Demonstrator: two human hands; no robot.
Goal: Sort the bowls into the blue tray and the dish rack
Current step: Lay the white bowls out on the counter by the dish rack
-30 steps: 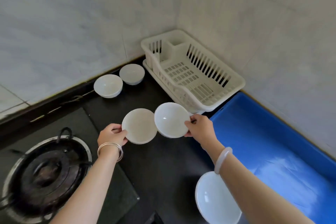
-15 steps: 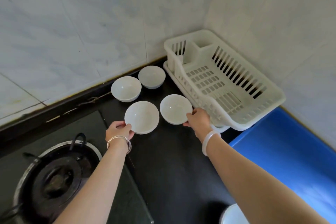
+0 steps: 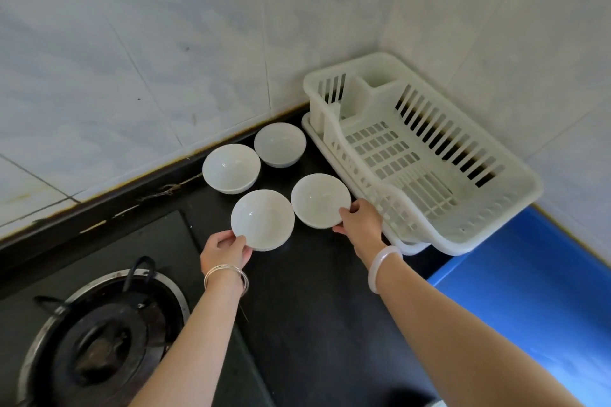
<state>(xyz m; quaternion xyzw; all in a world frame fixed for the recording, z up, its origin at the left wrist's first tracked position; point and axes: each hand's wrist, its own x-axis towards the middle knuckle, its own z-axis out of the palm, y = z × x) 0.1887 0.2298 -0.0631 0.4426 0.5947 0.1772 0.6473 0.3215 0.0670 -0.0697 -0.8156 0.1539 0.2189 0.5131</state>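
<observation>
The left hand (image 3: 225, 252) pinches the rim of a glossy round white bowl (image 3: 263, 220), the right hand (image 3: 361, 225) a second white bowl (image 3: 320, 200) beside it. At the black tabletop's (image 3: 314, 314) back edge stand two more white bowls (image 3: 230, 168), with the white plastic dish rack (image 3: 515, 190) in its corner and the blue tray (image 3: 535, 294) along its right edge.

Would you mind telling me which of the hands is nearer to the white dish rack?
Right. The right hand pinches the right front bowl just beside the dish rack; the left hand holds the left front bowl farther off, toward the stove.
</observation>
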